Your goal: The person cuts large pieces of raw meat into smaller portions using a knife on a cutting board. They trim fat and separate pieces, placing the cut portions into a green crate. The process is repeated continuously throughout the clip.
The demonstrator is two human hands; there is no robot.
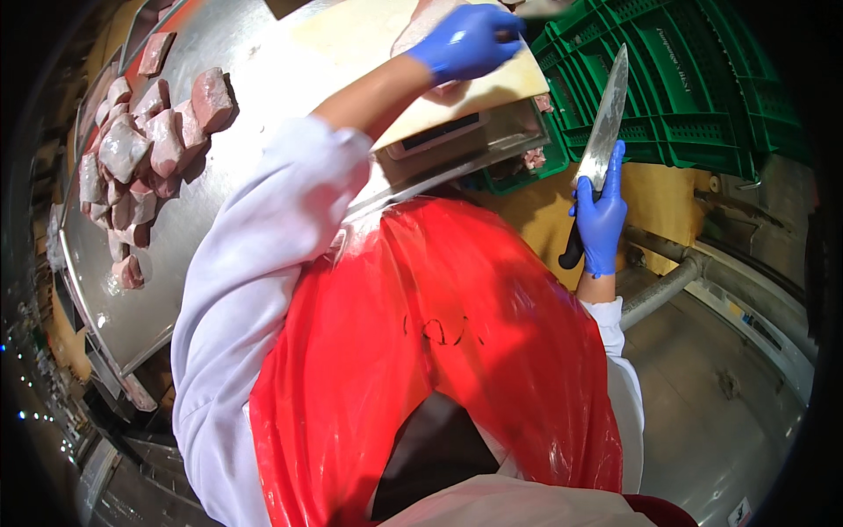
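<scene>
My right hand (602, 218), in a blue glove, is closed round the black handle of a long knife (608, 110), its index finger stretched along it. The blade points up and away, beside a green crate. My left hand (470, 42), also gloved in blue, is curled closed over the far part of a pale cutting board (342, 39). Something small and dark shows at its fingers, too unclear to name. A pale pink slab of meat (420, 25) lies on the board, partly hidden behind that hand.
On the steel table (224, 171) at left sits a heap of meat chunks (145, 145). Green plastic crates (685, 88) stand at the right. Under the board are a scale (435, 139) and a green bin (551, 162) with meat scraps. A metal pipe rail (659, 285) runs at right.
</scene>
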